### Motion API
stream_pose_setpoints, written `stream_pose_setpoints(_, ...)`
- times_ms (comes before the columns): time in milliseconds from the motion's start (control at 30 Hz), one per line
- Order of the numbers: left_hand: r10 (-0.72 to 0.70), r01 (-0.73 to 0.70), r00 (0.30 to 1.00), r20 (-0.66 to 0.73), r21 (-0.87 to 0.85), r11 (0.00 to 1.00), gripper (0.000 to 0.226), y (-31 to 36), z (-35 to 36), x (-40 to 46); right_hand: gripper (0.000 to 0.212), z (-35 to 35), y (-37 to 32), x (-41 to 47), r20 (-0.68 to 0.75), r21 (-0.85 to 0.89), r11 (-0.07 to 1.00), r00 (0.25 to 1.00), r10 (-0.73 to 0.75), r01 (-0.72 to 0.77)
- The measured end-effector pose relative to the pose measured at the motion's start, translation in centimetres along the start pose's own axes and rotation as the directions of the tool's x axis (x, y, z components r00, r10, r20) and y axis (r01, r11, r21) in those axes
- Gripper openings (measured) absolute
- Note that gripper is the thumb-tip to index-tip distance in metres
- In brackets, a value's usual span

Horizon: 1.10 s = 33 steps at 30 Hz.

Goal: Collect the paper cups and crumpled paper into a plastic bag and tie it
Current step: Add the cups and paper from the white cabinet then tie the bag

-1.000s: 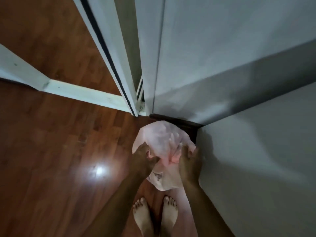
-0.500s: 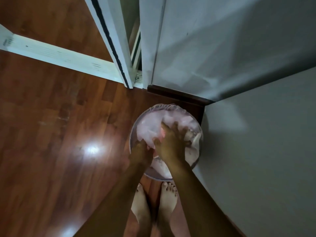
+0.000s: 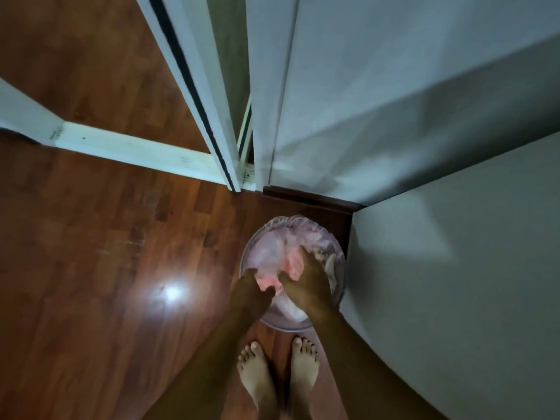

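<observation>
A pale pink plastic bag sits inside a round bin on the floor, in the corner just ahead of my bare feet. My left hand grips a bunched fold of the bag at its near left side. My right hand lies on top of the bag with fingers stretched forward, pressing it down. A few pale shapes show at the bin's right side; I cannot tell what they are. The bag's contents are hidden.
A grey wall stands close on the right, and a white door with a dark skirting board is right behind the bin. A white threshold strip crosses the wooden floor on the left.
A second ago both hands held the bag up in front of the corner. It has gone down into the bin, and my right hand has shifted onto its top.
</observation>
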<state>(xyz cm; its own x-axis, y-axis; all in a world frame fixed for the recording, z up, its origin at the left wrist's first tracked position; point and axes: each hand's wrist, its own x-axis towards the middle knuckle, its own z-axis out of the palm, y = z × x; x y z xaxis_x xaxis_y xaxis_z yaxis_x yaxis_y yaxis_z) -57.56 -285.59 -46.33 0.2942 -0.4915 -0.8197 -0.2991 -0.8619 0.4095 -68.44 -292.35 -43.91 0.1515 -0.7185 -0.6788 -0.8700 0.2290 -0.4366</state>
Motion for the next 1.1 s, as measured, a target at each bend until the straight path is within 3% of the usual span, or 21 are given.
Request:
stream_pose_setpoints(200,0.141,-0.142,0.99,0.018,0.158,0.977,0.055,6.0,-6.6,-7.7,0.065,-7.0,-4.5,-6.5,0.098,-0.08,0.996,0.994,0.052,-0.044)
stream_pose_setpoints(367,0.31,-0.298,0.951,-0.015,0.232,0.926,0.053,14.2,-12.9,-15.4,0.045,-16.5,-10.8,-12.2,0.002,-0.071,0.997,0.999,-0.043,0.043)
stream_pose_setpoints(467,0.41,-0.392,0.91,-0.063,0.196,0.899,0.042,18.9,-14.9,-20.4,0.052,-22.1,-13.8,-16.4,-0.04,-0.039,0.997,0.997,-0.073,0.072)
stream_pose_setpoints(567,0.405,-0.371,0.908,-0.106,0.242,0.896,0.053,23.6,-16.3,-25.0,0.057,-27.9,-16.1,-20.5,-0.068,-0.039,0.994,0.992,-0.107,0.104)
stream_pose_setpoints(700,0.513,-0.458,0.848,-0.133,0.303,0.836,0.057,29.4,-17.5,-31.1,0.05,-35.8,-17.0,-25.9,-0.161,-0.018,0.986,0.973,-0.168,0.167)
stream_pose_setpoints(933,0.672,-0.583,0.737,-0.07,0.438,0.684,0.06,36.8,-10.9,-39.5,0.029,-46.6,-8.8,-33.8,-0.533,0.254,0.927,0.84,-0.103,0.275)
stream_pose_setpoints(1100,0.817,-0.678,0.574,0.052,0.59,0.439,0.067,38.6,-1.2,-43.3,0.036,-48.4,2.6,-36.4,-0.702,0.2,0.964,0.712,0.017,0.174)
